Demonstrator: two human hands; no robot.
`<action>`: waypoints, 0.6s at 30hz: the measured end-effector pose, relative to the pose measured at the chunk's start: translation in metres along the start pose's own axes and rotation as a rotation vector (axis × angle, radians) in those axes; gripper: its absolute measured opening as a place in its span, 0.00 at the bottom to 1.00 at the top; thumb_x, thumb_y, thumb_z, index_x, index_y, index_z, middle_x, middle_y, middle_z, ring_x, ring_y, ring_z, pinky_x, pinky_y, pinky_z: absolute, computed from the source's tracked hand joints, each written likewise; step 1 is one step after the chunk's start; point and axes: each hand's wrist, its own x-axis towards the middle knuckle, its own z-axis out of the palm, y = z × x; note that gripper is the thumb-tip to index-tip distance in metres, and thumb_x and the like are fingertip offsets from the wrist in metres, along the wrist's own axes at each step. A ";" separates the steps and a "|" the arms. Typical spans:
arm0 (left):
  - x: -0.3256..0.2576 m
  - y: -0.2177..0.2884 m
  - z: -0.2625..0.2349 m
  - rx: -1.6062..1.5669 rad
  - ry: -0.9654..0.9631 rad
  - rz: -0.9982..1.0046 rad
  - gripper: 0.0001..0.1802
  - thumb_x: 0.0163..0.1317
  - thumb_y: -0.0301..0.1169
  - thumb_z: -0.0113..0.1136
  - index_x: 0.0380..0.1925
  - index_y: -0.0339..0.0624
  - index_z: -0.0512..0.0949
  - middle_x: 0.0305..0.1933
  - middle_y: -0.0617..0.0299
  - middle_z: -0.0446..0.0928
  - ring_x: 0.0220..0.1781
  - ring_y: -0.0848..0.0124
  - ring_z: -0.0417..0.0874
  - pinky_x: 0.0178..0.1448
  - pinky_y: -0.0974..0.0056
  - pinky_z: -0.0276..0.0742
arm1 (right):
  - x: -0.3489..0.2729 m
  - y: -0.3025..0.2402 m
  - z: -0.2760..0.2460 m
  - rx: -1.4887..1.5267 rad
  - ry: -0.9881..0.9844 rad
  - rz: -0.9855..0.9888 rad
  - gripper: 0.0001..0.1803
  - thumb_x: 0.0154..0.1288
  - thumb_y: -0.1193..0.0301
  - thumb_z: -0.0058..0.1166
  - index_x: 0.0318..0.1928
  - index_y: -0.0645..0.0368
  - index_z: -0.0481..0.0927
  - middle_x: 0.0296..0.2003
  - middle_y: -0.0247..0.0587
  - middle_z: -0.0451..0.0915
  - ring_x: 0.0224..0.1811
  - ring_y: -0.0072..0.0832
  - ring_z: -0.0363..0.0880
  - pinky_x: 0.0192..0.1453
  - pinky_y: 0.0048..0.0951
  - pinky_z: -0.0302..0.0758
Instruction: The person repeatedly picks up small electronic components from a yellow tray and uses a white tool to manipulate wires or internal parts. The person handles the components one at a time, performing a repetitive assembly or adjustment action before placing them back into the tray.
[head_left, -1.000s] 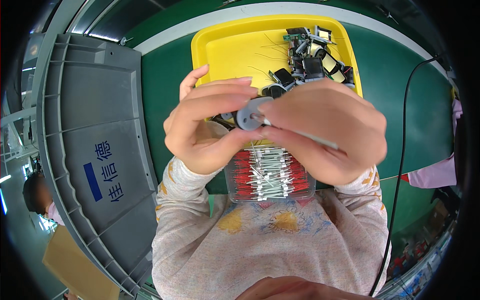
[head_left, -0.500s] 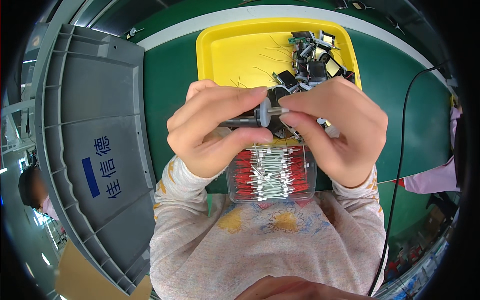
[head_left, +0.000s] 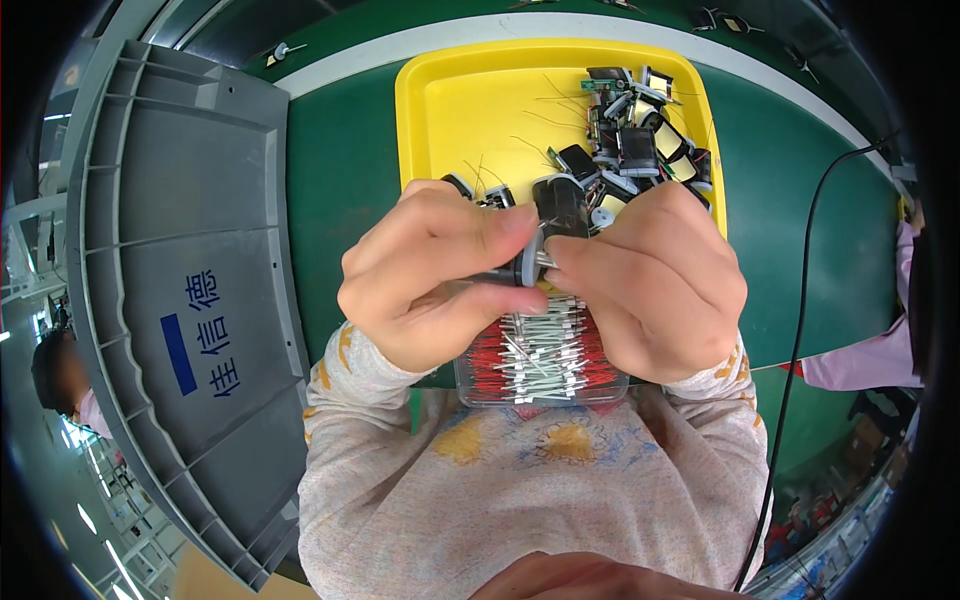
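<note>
My left hand (head_left: pixel 425 275) is closed round a black module with a round grey end cap (head_left: pixel 529 260), the cap facing right. Thumb and fingers of my right hand (head_left: pixel 660 280) pinch a thin pale pin (head_left: pixel 544 258) against the face of that cap; the fingertips hide most of it. Both hands are above the near edge of a yellow tray (head_left: pixel 480 110). Several black modules (head_left: pixel 637 148) with grey caps and fine wires are heaped in the tray's right side. Under my hands, a clear plastic box (head_left: pixel 540 402) holds many pale pins with red ends.
A large grey plastic crate (head_left: pixel 190 230) stands on its side at the left. A black cable (head_left: pixel 805 290) runs down the right of the green table (head_left: pixel 770 250). Another person's pink sleeve (head_left: pixel 865 355) is at the right edge. Loose modules lie beyond the white rail (head_left: pixel 350 68).
Both hands have come down a little toward me with the module. My right hand has moved left, its fingertips now nearer the grey cap, and less of the pin shows.
</note>
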 end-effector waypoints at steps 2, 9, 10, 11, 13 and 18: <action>0.001 0.001 -0.002 0.041 -0.040 0.015 0.25 0.30 0.28 0.72 0.34 0.29 0.78 0.28 0.54 0.76 0.26 0.67 0.73 0.31 0.66 0.66 | 0.000 0.000 0.000 0.016 -0.005 0.006 0.16 0.27 0.81 0.59 0.26 0.67 0.79 0.19 0.37 0.71 0.18 0.29 0.66 0.20 0.26 0.61; 0.009 0.004 -0.008 0.028 -0.120 -0.300 0.22 0.31 0.24 0.71 0.33 0.31 0.79 0.26 0.56 0.76 0.26 0.72 0.74 0.31 0.71 0.67 | -0.002 0.006 0.005 0.031 -0.052 0.102 0.12 0.32 0.84 0.56 0.25 0.65 0.78 0.19 0.39 0.73 0.19 0.31 0.66 0.22 0.26 0.63; 0.010 0.004 -0.007 -0.023 -0.112 -0.354 0.21 0.31 0.21 0.70 0.33 0.31 0.80 0.25 0.58 0.76 0.26 0.73 0.75 0.30 0.72 0.68 | -0.002 0.008 0.005 0.052 -0.060 0.121 0.11 0.33 0.84 0.56 0.25 0.65 0.77 0.20 0.39 0.73 0.19 0.30 0.67 0.23 0.26 0.63; 0.011 0.004 -0.009 -0.035 -0.138 -0.392 0.22 0.32 0.21 0.70 0.34 0.32 0.80 0.26 0.58 0.76 0.28 0.74 0.75 0.33 0.73 0.69 | -0.002 0.009 0.005 0.071 -0.068 0.142 0.10 0.35 0.84 0.56 0.25 0.65 0.77 0.20 0.39 0.74 0.19 0.30 0.67 0.23 0.26 0.63; 0.011 -0.004 -0.007 -0.114 -0.087 -0.424 0.21 0.34 0.21 0.70 0.35 0.32 0.80 0.28 0.59 0.77 0.30 0.74 0.76 0.34 0.73 0.69 | 0.000 0.011 0.005 0.088 -0.077 0.203 0.08 0.39 0.83 0.56 0.25 0.64 0.77 0.21 0.40 0.74 0.20 0.31 0.68 0.24 0.27 0.64; 0.010 -0.012 -0.005 -0.298 -0.069 -0.540 0.21 0.43 0.18 0.64 0.43 0.34 0.77 0.38 0.58 0.76 0.40 0.74 0.76 0.45 0.72 0.71 | 0.003 0.022 0.004 0.097 -0.090 0.354 0.05 0.45 0.78 0.58 0.27 0.61 0.78 0.22 0.40 0.75 0.22 0.32 0.70 0.23 0.27 0.67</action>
